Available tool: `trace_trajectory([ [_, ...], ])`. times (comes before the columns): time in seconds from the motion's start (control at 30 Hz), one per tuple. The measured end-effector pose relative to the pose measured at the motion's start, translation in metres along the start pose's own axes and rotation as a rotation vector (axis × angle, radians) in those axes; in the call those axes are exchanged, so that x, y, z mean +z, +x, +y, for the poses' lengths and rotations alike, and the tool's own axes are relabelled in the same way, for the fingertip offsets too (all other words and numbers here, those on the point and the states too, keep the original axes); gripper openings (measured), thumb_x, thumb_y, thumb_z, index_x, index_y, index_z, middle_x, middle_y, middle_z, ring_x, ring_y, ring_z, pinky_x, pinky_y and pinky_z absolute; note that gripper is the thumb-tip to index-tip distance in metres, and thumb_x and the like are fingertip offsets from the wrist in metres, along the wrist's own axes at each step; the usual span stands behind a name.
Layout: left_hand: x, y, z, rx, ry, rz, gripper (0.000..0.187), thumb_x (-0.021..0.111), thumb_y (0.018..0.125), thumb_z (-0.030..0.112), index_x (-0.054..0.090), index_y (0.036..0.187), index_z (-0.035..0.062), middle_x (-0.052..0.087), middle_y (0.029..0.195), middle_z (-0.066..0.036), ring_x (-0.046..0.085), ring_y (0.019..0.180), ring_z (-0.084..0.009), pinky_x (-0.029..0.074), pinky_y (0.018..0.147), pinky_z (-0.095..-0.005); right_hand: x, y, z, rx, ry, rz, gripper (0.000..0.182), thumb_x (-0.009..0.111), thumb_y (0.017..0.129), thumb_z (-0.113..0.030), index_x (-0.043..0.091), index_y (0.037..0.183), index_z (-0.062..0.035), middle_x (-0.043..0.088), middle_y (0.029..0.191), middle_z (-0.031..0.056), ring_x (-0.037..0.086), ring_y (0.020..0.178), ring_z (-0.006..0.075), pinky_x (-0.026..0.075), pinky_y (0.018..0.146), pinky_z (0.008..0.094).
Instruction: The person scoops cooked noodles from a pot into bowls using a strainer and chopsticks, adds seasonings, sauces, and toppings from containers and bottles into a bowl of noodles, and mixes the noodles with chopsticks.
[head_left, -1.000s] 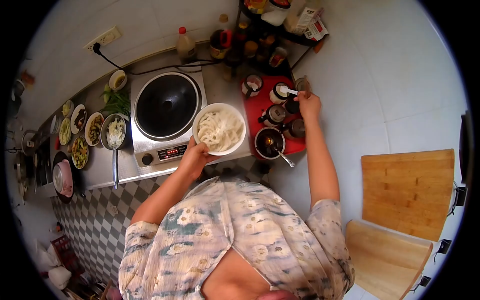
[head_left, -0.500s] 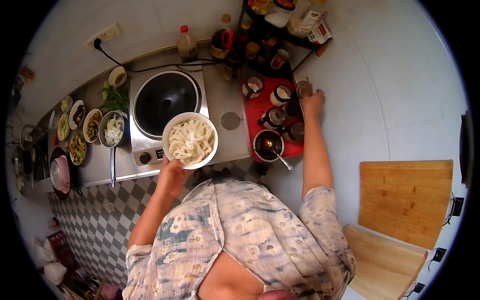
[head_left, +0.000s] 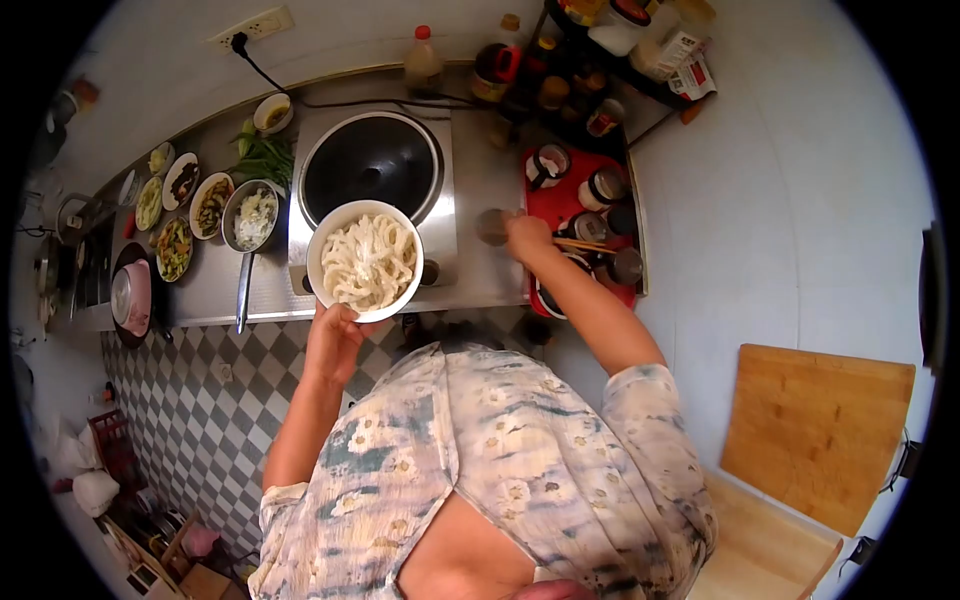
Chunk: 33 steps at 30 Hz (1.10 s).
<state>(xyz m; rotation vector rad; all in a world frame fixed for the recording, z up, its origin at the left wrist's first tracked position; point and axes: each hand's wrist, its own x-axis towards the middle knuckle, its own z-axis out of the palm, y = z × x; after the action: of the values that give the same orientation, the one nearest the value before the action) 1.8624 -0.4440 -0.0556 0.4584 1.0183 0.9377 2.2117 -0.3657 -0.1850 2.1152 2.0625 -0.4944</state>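
Note:
My left hand [head_left: 337,338] is closed on the lower rim of a white bowl [head_left: 316,262], which hangs in front of the cooktop. Thick pale noodles [head_left: 366,262] fill this bowl, with white powder on top. Over the counter, my right hand [head_left: 528,240] grips wooden chopsticks [head_left: 585,245] that point to the right across the red tray [head_left: 545,200]. A round lid-like disc [head_left: 491,227] lies just left of that hand. Behind the bowl, a dark wok [head_left: 370,165] sits on the cooktop [head_left: 440,220]. My right forearm partly covers a small metal bowl on the tray.
Seasoning jars [head_left: 603,187] stand on the red tray, with bottles [head_left: 497,70] behind. Left of the cooktop are a saucepan [head_left: 250,215], green vegetables [head_left: 265,158] and several dishes of food [head_left: 211,205]. Cutting boards [head_left: 815,430] lean at the right wall.
My right hand has come left from the far right edge of the tray, bringing the chopsticks. The noodle bowl stays in my left hand. The whole view has shifted slightly.

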Motion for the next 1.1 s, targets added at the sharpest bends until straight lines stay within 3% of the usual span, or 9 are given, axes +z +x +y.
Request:
trace_trajectory([
  [0.1, 0.001, -0.012, 0.005, 0.013, -0.002, 0.06, 0.061, 0.044, 0.075, 0.003, 0.032, 0.135, -0.0001, 0.05, 0.132, -0.015, 0.055, 0.116, -0.0288, 0.046, 0.099, -0.0478, 0.015, 0.019, -0.014, 0.011, 0.014, -0.053, 0.06, 0.069, 0.071, -0.016, 0.044, 0.126, -0.0136, 0.053, 0.116, 0.0213, 0.06, 0.099, 0.0364, 0.052, 0.079, 0.0423],
  [0.2, -0.004, -0.019, 0.005, 0.021, -0.027, 0.08, 0.063, 0.045, 0.074, 0.002, 0.032, 0.135, 0.0007, 0.049, 0.132, -0.015, 0.054, 0.117, -0.0293, 0.046, 0.099, -0.0489, 0.02, 0.025, -0.019, 0.002, 0.032, -0.011, 0.04, 0.059, 0.083, -0.022, 0.051, 0.12, -0.0129, 0.053, 0.112, 0.0242, 0.061, 0.093, 0.0383, 0.052, 0.077, 0.0434],
  [0.4, -0.002, -0.026, 0.013, 0.053, -0.046, 0.079, 0.064, 0.046, 0.073, 0.003, 0.032, 0.135, -0.0001, 0.05, 0.132, -0.014, 0.054, 0.118, -0.0294, 0.046, 0.099, -0.0488, 0.005, 0.024, -0.024, 0.049, 0.094, -0.015, 0.057, 0.064, 0.078, -0.03, 0.047, 0.127, -0.0081, 0.054, 0.116, 0.0236, 0.06, 0.097, 0.0379, 0.051, 0.083, 0.0431],
  [0.57, -0.016, -0.018, 0.011, 0.034, -0.089, 0.059, 0.062, 0.046, 0.073, 0.002, 0.034, 0.134, 0.0015, 0.05, 0.131, -0.014, 0.055, 0.115, -0.0292, 0.048, 0.095, -0.0467, -0.05, 0.026, -0.009, 0.129, 0.213, -0.107, 0.087, 0.077, 0.061, -0.042, 0.041, 0.132, -0.0086, 0.053, 0.121, 0.0224, 0.056, 0.109, 0.0367, 0.049, 0.088, 0.0421],
  [0.63, -0.026, -0.012, 0.009, -0.003, -0.109, 0.07, 0.066, 0.046, 0.072, 0.0, 0.032, 0.136, 0.0076, 0.048, 0.132, -0.013, 0.054, 0.115, -0.0301, 0.051, 0.089, -0.0462, -0.088, 0.029, 0.013, 0.201, 0.14, 0.136, 0.087, 0.076, 0.061, -0.042, 0.041, 0.134, -0.0091, 0.055, 0.122, 0.0197, 0.056, 0.111, 0.0357, 0.048, 0.089, 0.0421],
  [0.7, -0.02, -0.011, 0.009, 0.019, -0.13, 0.076, 0.064, 0.046, 0.072, 0.001, 0.033, 0.135, 0.0077, 0.049, 0.131, -0.013, 0.056, 0.112, -0.0289, 0.051, 0.088, -0.0447, -0.145, 0.037, 0.044, 0.343, 0.185, 0.208, 0.089, 0.075, 0.059, -0.044, 0.042, 0.135, -0.0102, 0.057, 0.122, 0.0188, 0.056, 0.111, 0.034, 0.048, 0.09, 0.0407],
  [0.8, -0.02, -0.01, 0.01, 0.02, -0.117, 0.101, 0.066, 0.046, 0.072, 0.001, 0.031, 0.136, 0.0074, 0.048, 0.131, -0.014, 0.057, 0.111, -0.029, 0.052, 0.088, -0.0444, -0.139, 0.069, 0.081, 0.401, 0.166, 0.04, 0.089, 0.074, 0.063, -0.043, 0.038, 0.139, -0.0146, 0.05, 0.131, 0.0199, 0.054, 0.115, 0.0344, 0.048, 0.093, 0.0412],
  [0.9, -0.016, -0.015, 0.009, 0.051, -0.115, 0.124, 0.068, 0.046, 0.072, 0.001, 0.029, 0.137, 0.007, 0.047, 0.132, -0.015, 0.056, 0.113, -0.0299, 0.052, 0.087, -0.0448, -0.121, 0.09, 0.092, 0.377, 0.133, 0.041, 0.092, 0.076, 0.056, -0.045, 0.043, 0.135, -0.0109, 0.06, 0.119, 0.0168, 0.059, 0.108, 0.031, 0.049, 0.089, 0.0377],
  [1.1, -0.019, -0.025, 0.007, 0.077, -0.12, 0.171, 0.071, 0.045, 0.071, 0.001, 0.026, 0.139, 0.008, 0.043, 0.136, -0.016, 0.054, 0.116, -0.0327, 0.051, 0.089, -0.0464, -0.103, 0.111, 0.106, 0.32, 0.137, -0.052, 0.091, 0.077, 0.056, -0.052, 0.048, 0.13, -0.0069, 0.061, 0.118, 0.0174, 0.059, 0.109, 0.0304, 0.047, 0.09, 0.0378],
])
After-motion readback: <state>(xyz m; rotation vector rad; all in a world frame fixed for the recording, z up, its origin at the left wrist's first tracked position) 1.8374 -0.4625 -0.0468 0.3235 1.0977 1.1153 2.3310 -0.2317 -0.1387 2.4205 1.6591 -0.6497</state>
